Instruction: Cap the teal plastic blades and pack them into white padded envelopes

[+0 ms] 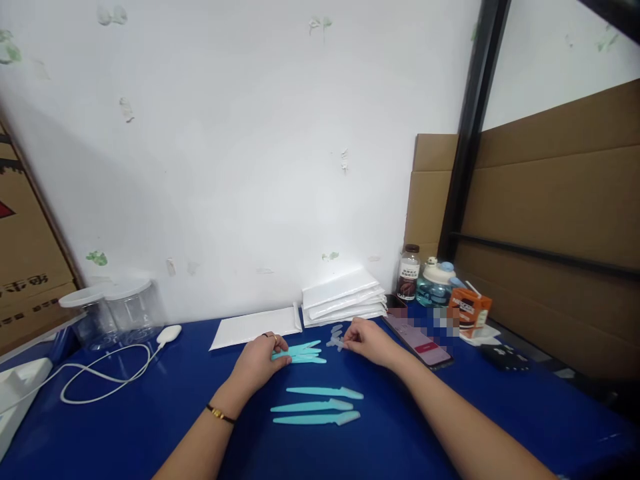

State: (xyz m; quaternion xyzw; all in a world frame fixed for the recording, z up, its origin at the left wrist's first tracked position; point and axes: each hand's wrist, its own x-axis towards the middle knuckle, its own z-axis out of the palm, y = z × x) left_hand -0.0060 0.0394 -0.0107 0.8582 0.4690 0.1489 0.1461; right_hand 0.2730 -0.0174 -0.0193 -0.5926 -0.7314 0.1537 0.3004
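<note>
The person's left hand (265, 360), in the lower centre of the frame, has its thumb and forefinger drawn nearly together over the left ends of a fanned bunch of slim turquoise tools (306, 351), holding them against the table (175, 420). The tools' free ends point right. Just right of them lies a small heap of translucent caps (336, 331). The right hand (370, 341) reaches in from the lower right, thumb and forefinger bent close together at the heap's right edge; whether a cap is pinched between them cannot be told, as the pieces are tiny and pale.

Below both hands, three separate turquoise tools (307, 407) lie roughly parallel, their right ends whitish. Behind the hands, a single white envelope (255, 328) lies left of a stack of white envelopes (345, 297), and a phone (420, 341) rests right of the right hand.
</note>
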